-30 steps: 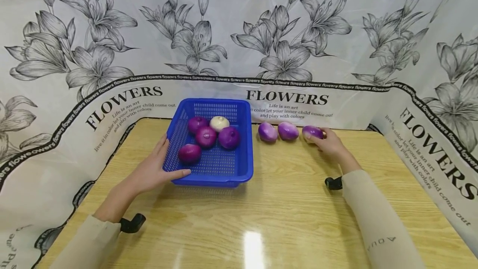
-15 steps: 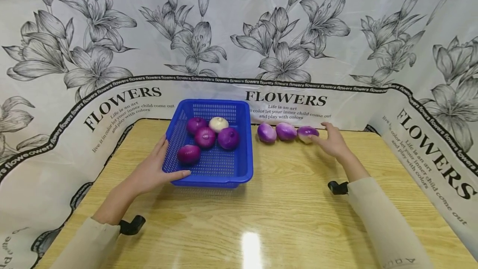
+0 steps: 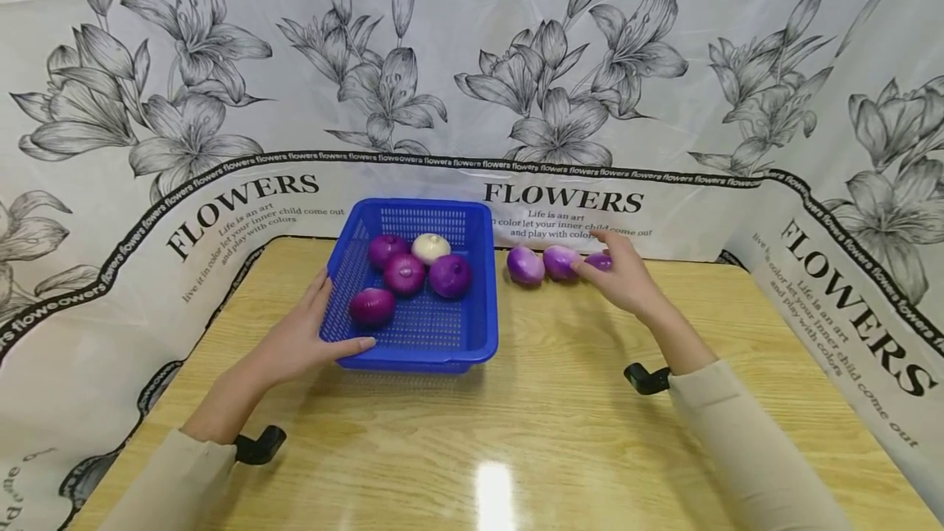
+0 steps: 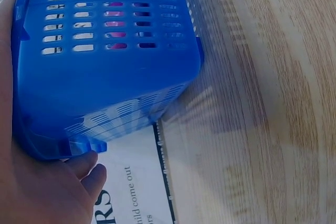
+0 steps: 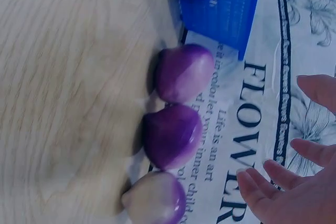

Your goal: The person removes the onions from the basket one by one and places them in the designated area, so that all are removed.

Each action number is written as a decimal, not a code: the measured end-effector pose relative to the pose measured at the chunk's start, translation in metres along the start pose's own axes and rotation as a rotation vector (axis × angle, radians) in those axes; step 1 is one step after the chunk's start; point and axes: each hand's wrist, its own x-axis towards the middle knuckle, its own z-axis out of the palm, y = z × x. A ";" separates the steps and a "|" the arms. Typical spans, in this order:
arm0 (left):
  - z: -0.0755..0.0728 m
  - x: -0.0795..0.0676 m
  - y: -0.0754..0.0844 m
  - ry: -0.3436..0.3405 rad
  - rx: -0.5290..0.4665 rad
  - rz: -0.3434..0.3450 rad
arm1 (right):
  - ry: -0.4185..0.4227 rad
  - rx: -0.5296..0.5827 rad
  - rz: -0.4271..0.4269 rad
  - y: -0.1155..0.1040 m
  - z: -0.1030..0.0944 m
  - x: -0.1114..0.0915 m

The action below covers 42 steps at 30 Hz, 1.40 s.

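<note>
A blue plastic basket (image 3: 485, 326) stands on the table with several purple onions (image 3: 404, 274) and one white onion (image 3: 431, 249) inside. My left hand (image 3: 291, 341) holds its front-left corner, thumb over the front rim and fingers along the left side. To the right of the basket, three purple-and-white onions lie in a row: a left onion (image 3: 525, 266), a middle onion (image 3: 559, 263) and a right onion (image 5: 155, 199). Over this row hovers my right hand (image 3: 627, 281), fingers spread and nothing in its grasp. It partly hides the right onion in the head view.
The wooden table (image 3: 413, 449) carries the basket and the onion row near its back edge. A white cloth (image 3: 560, 129) printed with flowers and lettering hangs behind and around both sides. Black camera mounts sit at both wrists.
My right hand has let go of the rightmost onion, which now sits closer to the middle one, and has risen and shifted left over the row. My left hand stays on the basket.
</note>
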 end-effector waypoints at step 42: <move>-0.002 0.001 -0.001 -0.016 0.005 -0.012 | -0.341 -0.041 -0.374 -0.154 0.166 0.004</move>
